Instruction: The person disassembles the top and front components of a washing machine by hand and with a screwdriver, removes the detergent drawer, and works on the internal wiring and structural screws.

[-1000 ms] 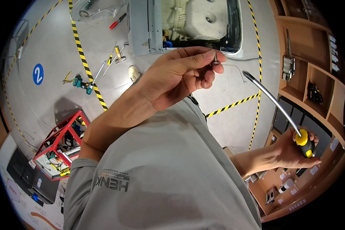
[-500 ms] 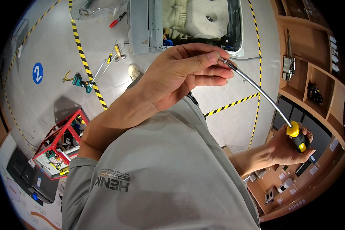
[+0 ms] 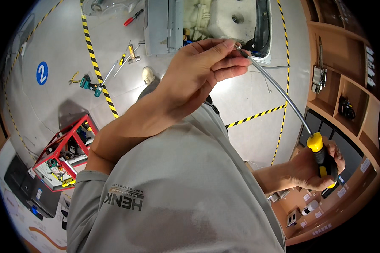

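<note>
My left hand (image 3: 194,69) pinches a small metal screw (image 3: 237,45) between thumb and forefinger, its other fingers curled loosely below. The dark tip of a long screwdriver (image 3: 279,89) meets the screw there. My right hand (image 3: 308,169) is wrapped around the screwdriver's yellow and black handle at the lower right. The shaft runs up and left from that handle to my left fingertips. Just beyond my left hand stands an opened appliance casing (image 3: 157,29) with a grey side panel. A pale block (image 3: 233,21) with a round hole sits inside it.
On the floor to the left lie red-handled pliers (image 3: 133,17), a hammer (image 3: 134,55), a cordless drill (image 3: 91,85) and yellow pliers (image 3: 74,78). A red-framed tool box (image 3: 65,154) stands lower left. Wooden shelving (image 3: 340,50) lines the right side. Striped tape (image 3: 257,116) marks the floor.
The screw and screwdriver tip have shifted slightly up and left with my left hand. My right hand has tilted the handle more upright and moved it a little left.
</note>
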`<state>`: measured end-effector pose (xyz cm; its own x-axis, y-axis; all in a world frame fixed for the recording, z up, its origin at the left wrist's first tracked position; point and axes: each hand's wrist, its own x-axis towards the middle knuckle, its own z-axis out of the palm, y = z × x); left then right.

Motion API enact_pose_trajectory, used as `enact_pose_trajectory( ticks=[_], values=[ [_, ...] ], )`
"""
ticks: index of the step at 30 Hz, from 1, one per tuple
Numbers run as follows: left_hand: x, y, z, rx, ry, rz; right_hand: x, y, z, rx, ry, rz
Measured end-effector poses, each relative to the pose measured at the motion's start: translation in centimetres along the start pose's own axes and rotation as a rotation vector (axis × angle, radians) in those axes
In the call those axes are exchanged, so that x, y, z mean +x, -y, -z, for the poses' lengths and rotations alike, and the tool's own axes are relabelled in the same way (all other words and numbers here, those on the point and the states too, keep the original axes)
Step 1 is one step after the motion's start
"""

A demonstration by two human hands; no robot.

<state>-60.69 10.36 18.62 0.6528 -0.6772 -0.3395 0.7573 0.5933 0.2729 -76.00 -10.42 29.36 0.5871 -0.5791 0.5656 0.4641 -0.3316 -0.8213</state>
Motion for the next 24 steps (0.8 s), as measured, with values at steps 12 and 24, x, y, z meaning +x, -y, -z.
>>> enact_pose_trajectory(
  ticks=[12,24],
  values=[
    [0.4,0.5,0.8,-0.067,0.012,0.01,0.1,-0.5,0.7,0.04,0.104,-0.031],
    [0.4,0.9,1.0,-0.033,-0.038,-0.003,0.6,-1.0,1.1,-0.158,0.293,0.061]
  ],
)
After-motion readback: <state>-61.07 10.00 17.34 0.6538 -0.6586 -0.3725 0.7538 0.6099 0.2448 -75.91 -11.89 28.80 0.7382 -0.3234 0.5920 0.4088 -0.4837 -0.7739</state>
